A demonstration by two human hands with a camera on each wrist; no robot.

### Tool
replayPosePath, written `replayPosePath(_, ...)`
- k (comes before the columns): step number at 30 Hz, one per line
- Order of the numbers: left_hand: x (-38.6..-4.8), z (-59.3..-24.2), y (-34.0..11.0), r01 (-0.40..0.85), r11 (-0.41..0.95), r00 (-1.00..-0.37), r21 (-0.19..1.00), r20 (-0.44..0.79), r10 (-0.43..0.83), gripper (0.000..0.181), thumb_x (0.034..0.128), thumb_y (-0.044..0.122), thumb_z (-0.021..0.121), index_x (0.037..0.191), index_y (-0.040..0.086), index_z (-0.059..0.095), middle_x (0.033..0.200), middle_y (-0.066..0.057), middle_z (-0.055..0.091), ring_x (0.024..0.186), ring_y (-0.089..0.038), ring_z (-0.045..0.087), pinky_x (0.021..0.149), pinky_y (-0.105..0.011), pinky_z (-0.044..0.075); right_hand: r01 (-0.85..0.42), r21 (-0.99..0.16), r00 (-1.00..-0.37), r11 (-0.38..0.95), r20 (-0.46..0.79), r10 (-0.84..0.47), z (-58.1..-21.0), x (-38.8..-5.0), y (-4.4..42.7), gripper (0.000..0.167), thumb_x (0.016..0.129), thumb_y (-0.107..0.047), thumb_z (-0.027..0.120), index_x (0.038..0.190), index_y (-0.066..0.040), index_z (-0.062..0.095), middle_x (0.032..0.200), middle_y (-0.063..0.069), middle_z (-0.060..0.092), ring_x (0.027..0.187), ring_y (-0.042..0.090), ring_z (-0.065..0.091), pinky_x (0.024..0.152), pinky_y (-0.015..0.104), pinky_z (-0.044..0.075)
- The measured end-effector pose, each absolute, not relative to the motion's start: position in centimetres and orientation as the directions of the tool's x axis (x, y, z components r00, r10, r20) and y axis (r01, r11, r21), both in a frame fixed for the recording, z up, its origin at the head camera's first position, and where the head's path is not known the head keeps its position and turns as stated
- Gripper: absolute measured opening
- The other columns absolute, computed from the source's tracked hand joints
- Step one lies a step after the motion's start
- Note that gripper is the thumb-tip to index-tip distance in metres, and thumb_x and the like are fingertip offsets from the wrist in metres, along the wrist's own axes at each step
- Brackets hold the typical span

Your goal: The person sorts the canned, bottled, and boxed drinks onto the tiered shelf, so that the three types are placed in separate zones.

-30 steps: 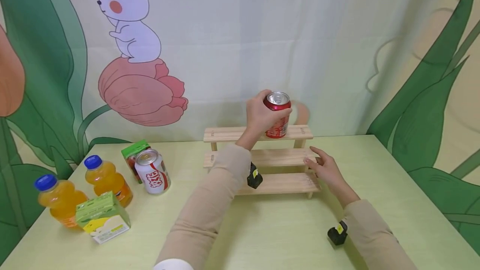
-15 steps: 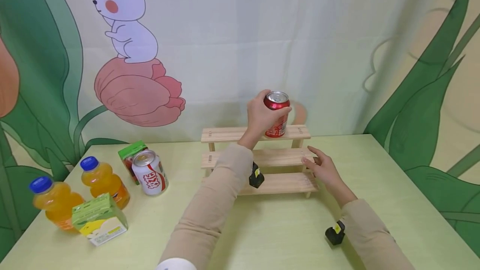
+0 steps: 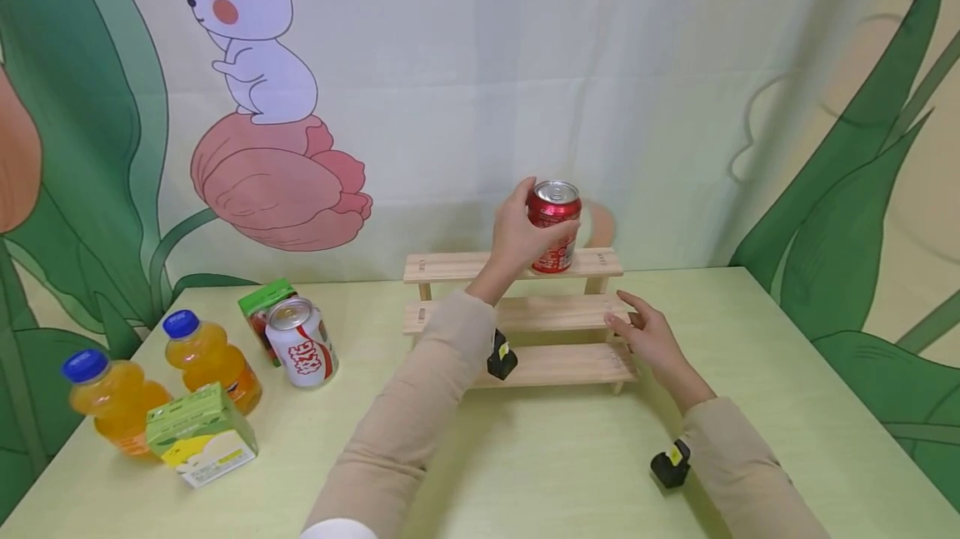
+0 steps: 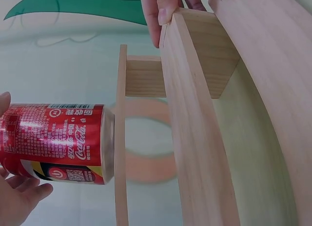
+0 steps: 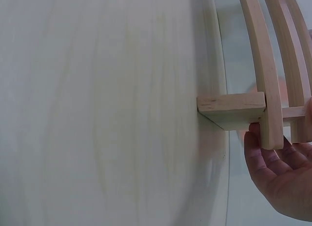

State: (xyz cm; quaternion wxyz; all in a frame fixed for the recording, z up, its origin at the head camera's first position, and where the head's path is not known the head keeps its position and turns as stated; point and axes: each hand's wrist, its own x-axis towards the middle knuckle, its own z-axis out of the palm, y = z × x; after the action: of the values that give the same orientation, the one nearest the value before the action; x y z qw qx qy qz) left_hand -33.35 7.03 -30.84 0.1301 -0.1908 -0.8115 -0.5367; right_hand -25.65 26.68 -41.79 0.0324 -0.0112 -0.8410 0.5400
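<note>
Head view bright, light soft and even. I note a glint on the lid of the red cylindrical metal can (image 3: 555, 212) in my left hand (image 3: 517, 231), and a faint shadow on the smooth pale-green tabletop (image 3: 757, 356) alongside my right sleeve (image 3: 750, 464). Left wrist view: duller; pale sheen on the can. Right wrist view: dimmest, greyish; boards of the three-tier pale wooden stand (image 3: 450, 268) above my right hand (image 3: 652, 343) bow with lens distortion.

Looks like a staged tabletop set, wider room type can't tell: creased cloth backdrop (image 3: 420, 89) with rabbit-and-plant cartoon print, pale-green surface (image 3: 525, 472) against it, three-tier wooden rack (image 3: 555, 314) on top.
</note>
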Motion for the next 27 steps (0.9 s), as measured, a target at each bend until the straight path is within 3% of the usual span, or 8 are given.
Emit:
replayPosePath(7, -32.7, -31.0, 5.7, 0.452, 0.339, -0.892, 0.825, 0.422, 0.163, 0.08, 0.0736, 0.03, 0.076, 0.137, 0.005, 0.034, 0.135, -0.012, 0.043, 0.122, -0.024, 0.041, 0.096, -0.043, 0.039, -0.02, -0.912, -0.998, 0.41, 0.04, 0.04, -41.9, -25.6, 26.4, 0.059, 0.093, -0.02, 0.052, 0.141, 0.002, 0.025, 0.11, 0.025, 0.054, 0.07, 0.01, 0.048, 0.054, 0.022, 0.041)
replayPosePath(13, -32.2, -31.0, 4.9, 0.446, 0.368, -0.895, 0.816, 0.416, 0.163, 0.079, 0.0752, 0.031, 0.074, 0.138, 0.008, 0.033, 0.138, -0.009, 0.04, 0.123, -0.021, 0.04, 0.096, -0.039, 0.04, -0.021, -0.911, -0.998, 0.412, 0.044, 0.046, -41.6, -25.5, 26.4, 0.059, 0.093, -0.019, 0.052, 0.141, 0.002, 0.026, 0.101, 0.02, 0.056, 0.067, 0.009, 0.047, 0.054, 0.021, 0.042)
replayPosePath(20, -31.9, -31.0, 3.9, 0.452, 0.38, -0.892, 0.807, 0.422, 0.163, 0.08, 0.0748, 0.031, 0.075, 0.139, 0.008, 0.032, 0.139, -0.008, 0.039, 0.124, -0.021, 0.039, 0.098, -0.039, 0.038, -0.029, -0.909, -0.998, 0.416, 0.049, 0.036, -41.6, -25.5, 26.6, 0.059, 0.094, -0.02, 0.052, 0.141, 0.002, 0.024, 0.113, 0.027, 0.053, 0.072, 0.007, 0.049, 0.054, 0.022, 0.042)
replayPosePath(27, -31.5, -31.1, 3.1, 0.462, 0.389, -0.886, 0.797, 0.43, 0.172, 0.08, 0.0757, 0.03, 0.074, 0.14, 0.009, 0.031, 0.141, -0.008, 0.037, 0.124, -0.021, 0.038, 0.098, -0.041, 0.037, -0.023, -0.909, -0.999, 0.417, 0.038, 0.028, -41.6, -25.6, 26.6, 0.06, 0.094, -0.022, 0.051, 0.142, 0.001, 0.023, 0.114, 0.027, 0.052, 0.064, 0.009, 0.044, 0.054, 0.023, 0.041)
